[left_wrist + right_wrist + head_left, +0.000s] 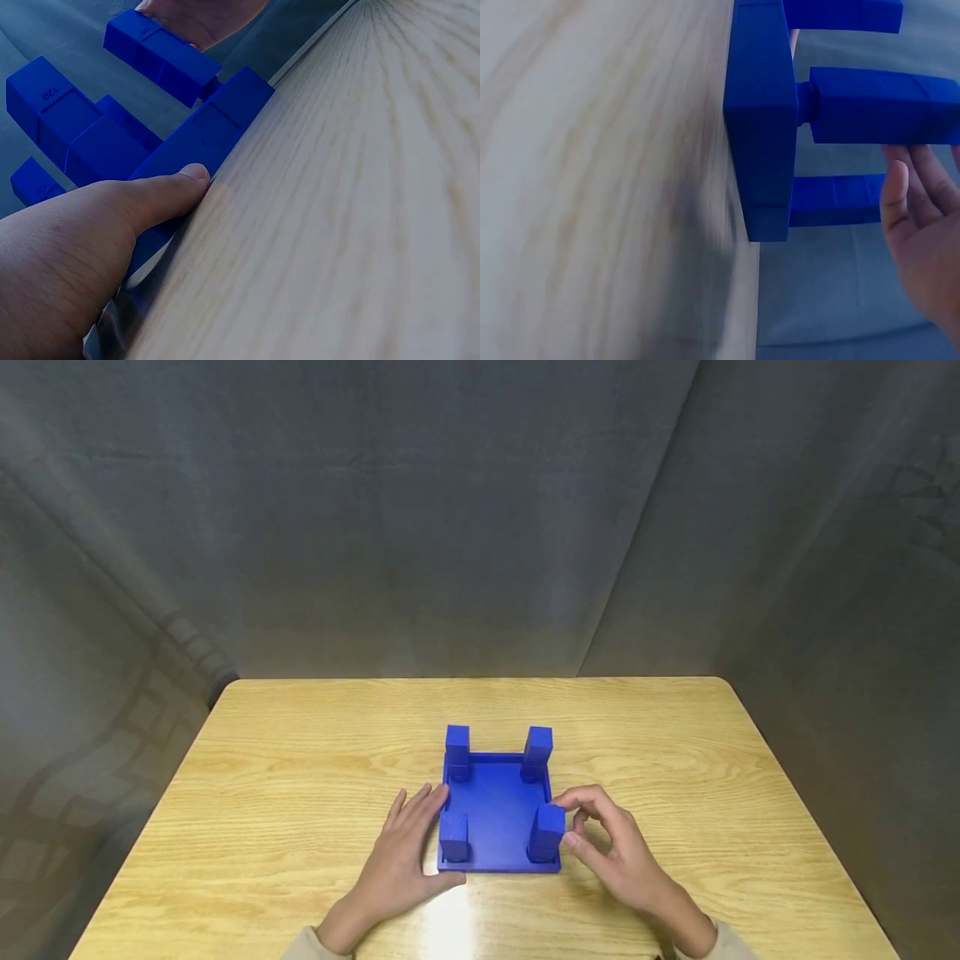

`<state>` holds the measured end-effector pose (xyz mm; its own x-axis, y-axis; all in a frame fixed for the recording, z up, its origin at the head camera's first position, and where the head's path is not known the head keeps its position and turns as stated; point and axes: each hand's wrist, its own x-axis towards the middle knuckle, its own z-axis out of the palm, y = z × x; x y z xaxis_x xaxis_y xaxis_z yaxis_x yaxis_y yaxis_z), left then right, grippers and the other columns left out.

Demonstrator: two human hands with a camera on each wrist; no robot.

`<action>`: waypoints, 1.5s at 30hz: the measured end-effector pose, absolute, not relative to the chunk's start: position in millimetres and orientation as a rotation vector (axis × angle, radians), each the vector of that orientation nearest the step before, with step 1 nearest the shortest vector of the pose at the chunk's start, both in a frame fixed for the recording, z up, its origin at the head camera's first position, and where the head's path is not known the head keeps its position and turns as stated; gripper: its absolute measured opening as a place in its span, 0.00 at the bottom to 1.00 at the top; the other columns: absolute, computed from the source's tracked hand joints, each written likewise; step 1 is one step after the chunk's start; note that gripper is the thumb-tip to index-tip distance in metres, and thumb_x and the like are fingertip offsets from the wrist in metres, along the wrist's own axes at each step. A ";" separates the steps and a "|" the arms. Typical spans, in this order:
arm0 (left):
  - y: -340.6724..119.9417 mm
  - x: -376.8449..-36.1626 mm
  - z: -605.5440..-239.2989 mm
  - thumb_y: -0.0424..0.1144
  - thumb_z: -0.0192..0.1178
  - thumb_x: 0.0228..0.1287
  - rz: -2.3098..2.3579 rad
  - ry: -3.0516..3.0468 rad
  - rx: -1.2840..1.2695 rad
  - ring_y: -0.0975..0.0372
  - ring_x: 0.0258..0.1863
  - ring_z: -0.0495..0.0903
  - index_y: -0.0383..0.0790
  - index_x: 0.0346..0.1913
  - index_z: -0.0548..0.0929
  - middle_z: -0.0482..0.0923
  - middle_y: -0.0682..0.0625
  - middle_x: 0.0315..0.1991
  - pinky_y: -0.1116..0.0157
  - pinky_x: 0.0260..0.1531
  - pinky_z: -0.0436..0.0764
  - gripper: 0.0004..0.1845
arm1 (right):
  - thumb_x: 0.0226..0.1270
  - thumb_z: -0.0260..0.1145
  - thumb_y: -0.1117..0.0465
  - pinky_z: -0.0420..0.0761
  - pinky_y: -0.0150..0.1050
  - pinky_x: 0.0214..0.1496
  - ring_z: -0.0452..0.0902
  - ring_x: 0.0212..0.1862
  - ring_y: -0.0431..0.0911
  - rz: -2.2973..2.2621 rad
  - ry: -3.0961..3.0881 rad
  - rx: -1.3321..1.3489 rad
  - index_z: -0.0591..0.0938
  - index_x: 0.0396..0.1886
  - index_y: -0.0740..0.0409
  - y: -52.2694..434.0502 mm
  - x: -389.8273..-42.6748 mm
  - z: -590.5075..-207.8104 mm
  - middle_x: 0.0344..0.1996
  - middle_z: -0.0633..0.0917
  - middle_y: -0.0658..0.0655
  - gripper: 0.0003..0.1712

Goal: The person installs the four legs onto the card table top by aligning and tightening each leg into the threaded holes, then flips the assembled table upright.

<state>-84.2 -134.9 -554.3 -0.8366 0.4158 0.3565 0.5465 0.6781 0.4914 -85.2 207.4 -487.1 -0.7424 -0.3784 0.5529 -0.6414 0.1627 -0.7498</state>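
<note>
A blue square board (497, 810) with a raised rim lies on the table, a blue block leg standing at each corner. My left hand (405, 852) rests at its left side, fingers spread and fairly straight, thumb along the near edge beside the near left leg (453, 837). My right hand (618, 852) is at the near right leg (547, 832), fingertips touching its upper part and thumb slightly apart from it. In the right wrist view, a narrow neck shows between that leg (885, 105) and the board. Small numbers mark some leg ends in the left wrist view.
The far left leg (457, 752) and far right leg (537, 752) stand upright at the board's back corners. Under everything is a light wood-grain table (300, 760) with rounded far corners. Grey cloth (450, 527) hangs behind it and at both sides.
</note>
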 end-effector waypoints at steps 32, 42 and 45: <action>-135.9 -84.4 -555.5 0.66 0.82 0.51 -0.893 -2.683 -0.777 0.45 0.84 0.66 0.40 0.87 0.64 0.68 0.47 0.85 0.60 0.90 0.36 0.65 | 0.55 0.83 0.80 0.84 0.33 0.59 0.84 0.53 0.41 1.636 -2.195 0.916 0.86 0.59 0.63 202.4 -86.7 -491.6 0.51 0.90 0.60 0.31; -135.8 -84.4 -556.4 0.67 0.81 0.51 -0.877 -2.676 -0.780 0.45 0.84 0.66 0.39 0.87 0.64 0.68 0.46 0.85 0.59 0.90 0.36 0.66 | 0.51 0.86 0.77 0.84 0.31 0.60 0.84 0.55 0.40 1.597 -2.243 0.881 0.87 0.65 0.60 202.2 -84.7 -489.8 0.53 0.90 0.57 0.38; -135.9 -84.3 -556.7 0.67 0.81 0.51 -0.871 -2.677 -0.778 0.45 0.84 0.66 0.39 0.87 0.64 0.68 0.46 0.85 0.60 0.90 0.35 0.66 | 0.53 0.84 0.78 0.83 0.31 0.65 0.84 0.59 0.41 1.629 -2.242 0.925 0.88 0.66 0.59 202.7 -84.8 -490.2 0.53 0.89 0.60 0.38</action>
<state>-84.3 -135.9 -556.7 -0.8353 0.4173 0.3579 0.5480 0.6838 0.4818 -84.8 202.7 -490.2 -0.7778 -0.3580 0.5166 -0.6019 0.1877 -0.7762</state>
